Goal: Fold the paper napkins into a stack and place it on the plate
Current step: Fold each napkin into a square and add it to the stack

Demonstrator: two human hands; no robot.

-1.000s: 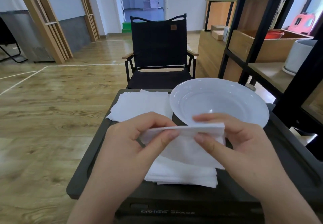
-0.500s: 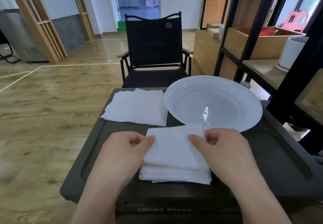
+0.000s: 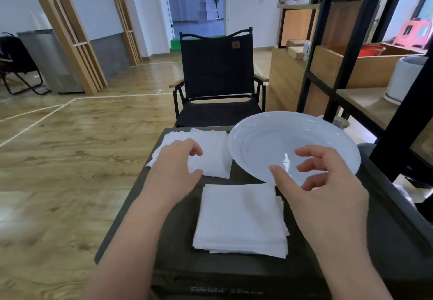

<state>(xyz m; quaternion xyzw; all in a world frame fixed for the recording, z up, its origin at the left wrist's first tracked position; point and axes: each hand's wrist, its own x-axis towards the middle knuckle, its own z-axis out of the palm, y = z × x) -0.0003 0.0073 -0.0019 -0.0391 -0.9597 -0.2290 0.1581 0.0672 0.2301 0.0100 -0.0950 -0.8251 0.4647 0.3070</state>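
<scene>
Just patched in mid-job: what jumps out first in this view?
The big white plate at the table's far right, empty, with the right hand open in front of it. Nearest the camera lies the folded napkin stack; the left hand reaches onto the unfolded napkins behind it.
</scene>
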